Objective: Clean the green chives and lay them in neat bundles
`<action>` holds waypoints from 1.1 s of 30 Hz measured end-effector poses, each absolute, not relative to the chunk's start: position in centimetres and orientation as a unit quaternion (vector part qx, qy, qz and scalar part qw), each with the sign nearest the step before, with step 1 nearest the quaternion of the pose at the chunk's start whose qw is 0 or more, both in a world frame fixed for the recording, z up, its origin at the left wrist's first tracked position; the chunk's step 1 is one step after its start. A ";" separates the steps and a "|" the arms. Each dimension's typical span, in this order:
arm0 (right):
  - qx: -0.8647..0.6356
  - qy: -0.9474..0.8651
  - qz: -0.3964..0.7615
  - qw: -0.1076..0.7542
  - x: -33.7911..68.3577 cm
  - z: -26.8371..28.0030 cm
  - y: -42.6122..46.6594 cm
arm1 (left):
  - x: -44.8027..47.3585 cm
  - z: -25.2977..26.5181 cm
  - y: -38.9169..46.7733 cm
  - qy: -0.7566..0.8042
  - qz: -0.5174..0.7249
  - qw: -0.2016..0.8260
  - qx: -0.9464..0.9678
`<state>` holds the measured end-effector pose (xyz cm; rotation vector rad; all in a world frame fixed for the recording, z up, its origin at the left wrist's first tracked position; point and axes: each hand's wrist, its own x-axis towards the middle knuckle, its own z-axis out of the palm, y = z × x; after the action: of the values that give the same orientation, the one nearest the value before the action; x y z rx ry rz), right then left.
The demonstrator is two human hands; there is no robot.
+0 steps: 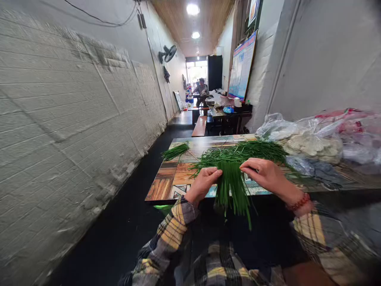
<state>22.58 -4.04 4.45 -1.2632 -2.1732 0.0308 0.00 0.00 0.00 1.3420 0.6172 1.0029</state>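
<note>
A flat, spread bunch of green chives hangs over the table's near edge between my two hands. My left hand is closed on the bunch's left side, thumb at its upper corner. At the upper right corner, my right hand pinches with thumb and forefinger, and the bunch's edge meets the fingertips. Behind the hands lies a loose pile of chives across the table. A small, neat bundle of chives rests at the table's far left.
The patchwork-patterned table has plastic bags heaped on its right. A white brick wall runs along the left. Farther back are a bench, another table and a seated person.
</note>
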 end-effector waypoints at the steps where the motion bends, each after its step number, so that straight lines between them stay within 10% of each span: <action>1: -0.475 -0.824 0.015 0.310 22.6 4.5 -4.1 | -0.1 0.1 -0.1 0.265 0.429 0.627 0.594; 33: -0.453 -0.826 0.047 0.333 22.4 3.8 -3.1 | 1.0 0.5 1.2 0.216 0.392 0.680 0.581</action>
<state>22.42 -3.08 3.79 -1.1830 -2.1560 0.1240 0.98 1.16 0.50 1.3035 0.4843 0.8803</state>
